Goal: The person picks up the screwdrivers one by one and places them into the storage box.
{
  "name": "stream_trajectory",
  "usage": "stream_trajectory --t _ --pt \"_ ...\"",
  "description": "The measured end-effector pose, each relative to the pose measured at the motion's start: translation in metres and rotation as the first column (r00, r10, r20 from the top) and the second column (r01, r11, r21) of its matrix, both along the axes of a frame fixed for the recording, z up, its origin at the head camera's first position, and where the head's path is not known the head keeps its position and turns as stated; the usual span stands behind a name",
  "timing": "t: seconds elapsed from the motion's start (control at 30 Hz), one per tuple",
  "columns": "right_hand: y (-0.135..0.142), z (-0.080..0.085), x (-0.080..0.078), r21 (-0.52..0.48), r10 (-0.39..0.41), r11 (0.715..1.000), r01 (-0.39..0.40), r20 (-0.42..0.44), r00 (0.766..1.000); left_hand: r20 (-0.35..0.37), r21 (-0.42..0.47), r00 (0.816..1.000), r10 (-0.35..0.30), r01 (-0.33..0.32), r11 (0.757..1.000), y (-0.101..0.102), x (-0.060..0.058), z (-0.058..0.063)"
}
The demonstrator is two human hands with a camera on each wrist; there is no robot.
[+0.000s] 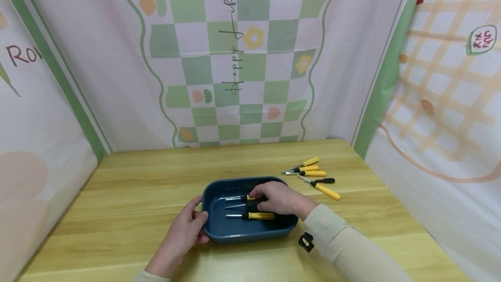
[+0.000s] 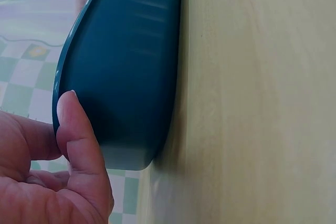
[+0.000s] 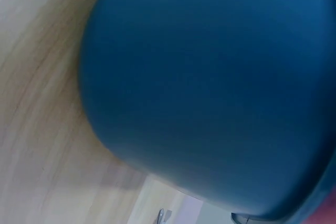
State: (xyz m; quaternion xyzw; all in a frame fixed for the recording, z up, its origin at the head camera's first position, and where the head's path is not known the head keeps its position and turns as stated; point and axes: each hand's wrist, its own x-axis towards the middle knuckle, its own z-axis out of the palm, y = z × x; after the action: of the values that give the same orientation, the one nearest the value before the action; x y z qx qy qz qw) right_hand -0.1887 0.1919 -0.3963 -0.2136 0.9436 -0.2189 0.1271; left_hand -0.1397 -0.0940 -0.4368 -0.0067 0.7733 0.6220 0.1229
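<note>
A dark blue rectangular plastic tray (image 1: 223, 225) rests on the table, its long side across the view. My left hand (image 1: 187, 229) grips its left end, thumb over the rim and fingers along the outer wall. In the left wrist view, the left fingers (image 2: 79, 135) press the tray's wall (image 2: 126, 66). Over the tray's right half, my right hand (image 1: 279, 197) reaches in, curled fingers pinching at the screwdriver handles; which handle it holds I cannot tell. Inside lie a yellow-handled screwdriver (image 1: 260, 216), a black-handled screwdriver (image 1: 250, 206) and another yellow-and-black screwdriver (image 1: 236, 198), side by side.
Right of the tray, several yellow-handled screwdrivers (image 1: 313, 173) and a black-handled screwdriver (image 1: 325, 180) lie loosely on the wooden table (image 1: 148, 186). Printed cloth curtains (image 1: 254, 73) surround the table at the back and both sides. A black wrist strap piece (image 1: 306, 242) hangs by the right sleeve.
</note>
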Motion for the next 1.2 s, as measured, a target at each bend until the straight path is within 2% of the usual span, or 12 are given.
stream_trajectory --t 0.57,0.93,1.2 --pt "-0.0003 -0.0032 -0.0006 0.021 0.011 1.0 -0.01 -0.027 1.0 0.02 -0.009 1.0 0.001 0.0 1.0 0.0012 0.0008 0.0014" --pt "0.0024 -0.0043 -0.0029 -0.006 0.037 0.999 -0.038 -0.072 0.997 0.0 -0.004 1.0 0.011 -0.011 1.0 0.001 0.0014 0.0007" --pt "0.0028 -0.002 -0.0023 -0.034 0.004 0.999 -0.005 -0.04 0.999 0.015 -0.016 1.0 0.011 -0.011 1.0 0.0023 0.0007 0.001"
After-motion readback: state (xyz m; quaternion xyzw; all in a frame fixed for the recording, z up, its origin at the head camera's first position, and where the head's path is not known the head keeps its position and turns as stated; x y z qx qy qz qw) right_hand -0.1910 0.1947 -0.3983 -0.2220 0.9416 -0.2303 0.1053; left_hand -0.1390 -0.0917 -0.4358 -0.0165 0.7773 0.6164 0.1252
